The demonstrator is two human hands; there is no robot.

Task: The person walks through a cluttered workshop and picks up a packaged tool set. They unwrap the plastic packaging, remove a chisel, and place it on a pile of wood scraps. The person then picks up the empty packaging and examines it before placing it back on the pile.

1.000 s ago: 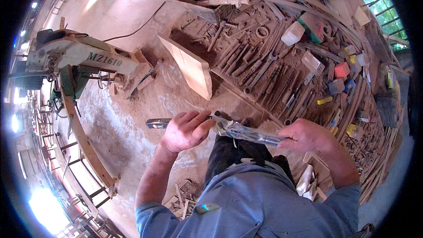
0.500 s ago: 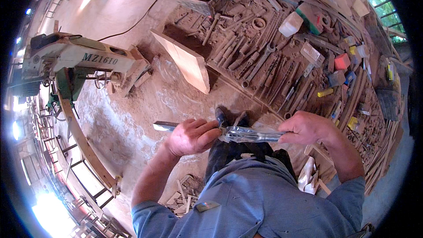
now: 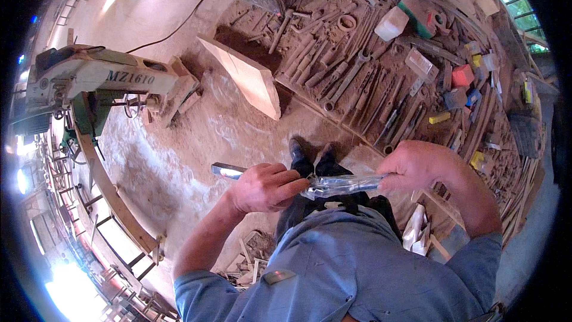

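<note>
Nearest the camera, a blue shirt (image 3: 351, 268) is filling the lower edge, with dark trousers and black shoes (image 3: 310, 154) showing below it on the sawdust-covered floor (image 3: 196, 143). Just in front of the body, the left hand (image 3: 262, 186) is closing its fingers around a long flat blade (image 3: 229, 171), whose bright metal end is sticking out to the left past the knuckles. The right hand (image 3: 415, 166) is gripping the other end of a clear plastic wrapper (image 3: 342, 185), which is stretching between the two hands. The wrapper and blade are lying along one long axis, running nearly level from left to right at waist height, the bare end pointing left.

Farther out, a pale wooden plank (image 3: 244, 74) is leaning on the floor, tilted. To the left a pale machine (image 3: 101, 77) is standing, carrying a long light panel with dark lettering on its side.

Beyond the plank, a workbench (image 3: 357, 59) is holding rows of brown tools. Among them, to the right, small packages are lying: a white box (image 3: 392, 22), a green and red box (image 3: 417, 9), a red block (image 3: 462, 75) and yellow packets (image 3: 440, 118).
</note>
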